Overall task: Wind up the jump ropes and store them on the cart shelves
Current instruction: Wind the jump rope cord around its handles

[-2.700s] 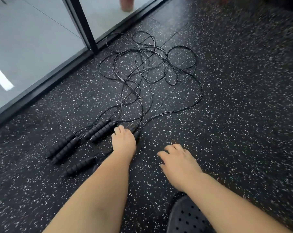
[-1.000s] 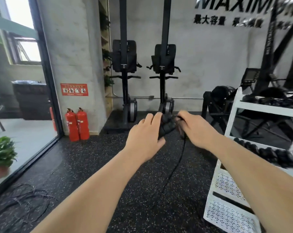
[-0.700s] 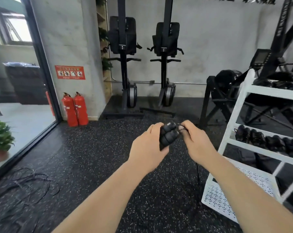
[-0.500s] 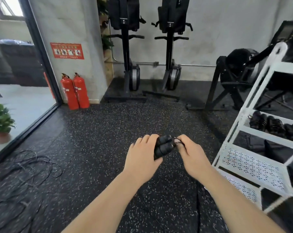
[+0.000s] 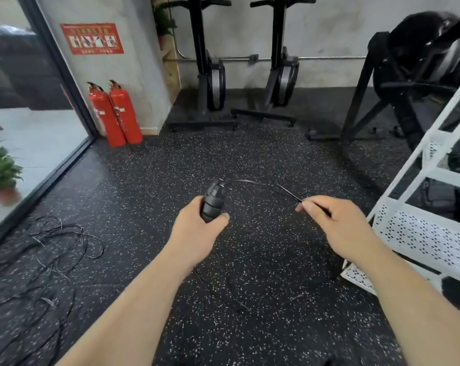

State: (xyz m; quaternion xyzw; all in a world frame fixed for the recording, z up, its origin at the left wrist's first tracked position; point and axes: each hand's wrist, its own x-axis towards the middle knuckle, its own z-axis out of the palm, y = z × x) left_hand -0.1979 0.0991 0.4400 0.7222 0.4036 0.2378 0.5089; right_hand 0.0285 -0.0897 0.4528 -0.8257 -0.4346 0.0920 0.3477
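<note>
Since half a second ago the two hands have drawn apart, and a length of cord (image 5: 246, 182) now arcs between them where the right fingers had sat against the handles.

Head view: the left hand (image 5: 196, 233), just below centre at 6 o'clock, has its fingers and thumb wrapped tightly round the black handles (image 5: 213, 201). These stand upright and blur into one mass, so I cannot count them. The right hand (image 5: 338, 228), at 4 o'clock, pinches the thin cord between thumb and forefinger. More of the same cord hangs down between the forearms towards the speckled floor (image 5: 263, 154).

One tangle of loose ropes (image 5: 52, 249) lies on the floor at 8 o'clock, well apart from both hands; the strands cannot be counted.

One white cart (image 5: 421, 237) stands at 3 to 4 o'clock, near the right hand, with two perforated shelves plainly showing and dark blurred shapes above them.

Two red fire extinguishers (image 5: 115, 114) stand side by side at 10 o'clock, and two upright rowing machines (image 5: 214, 75) at 12.
</note>
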